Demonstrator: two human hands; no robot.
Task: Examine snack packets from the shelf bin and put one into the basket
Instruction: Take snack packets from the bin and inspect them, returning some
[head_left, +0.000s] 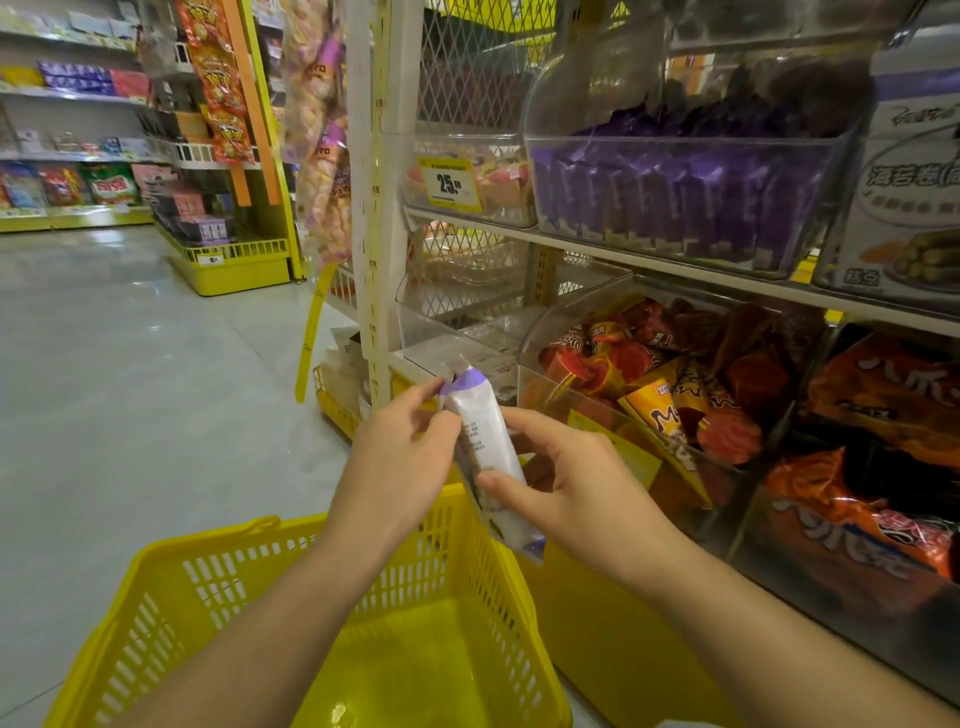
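A slim white and purple snack packet (485, 436) is held upright over the yellow basket (218, 587). My left hand (395, 462) pinches its upper left edge. My right hand (566, 478) grips its lower right side, thumb across the front. The printed back of the packet faces me. On the upper shelf a clear bin (675, 156) holds several matching purple packets (670, 202). The basket hangs below my forearms and its floor shows nothing inside.
A lower clear bin (530, 374) holds orange and red snack packets (660, 384). Further right lie orange bags (883, 415). A yellow price tag (449, 184) hangs on the upper shelf. The tiled aisle floor (130, 364) stretches left toward other shelves (72, 156).
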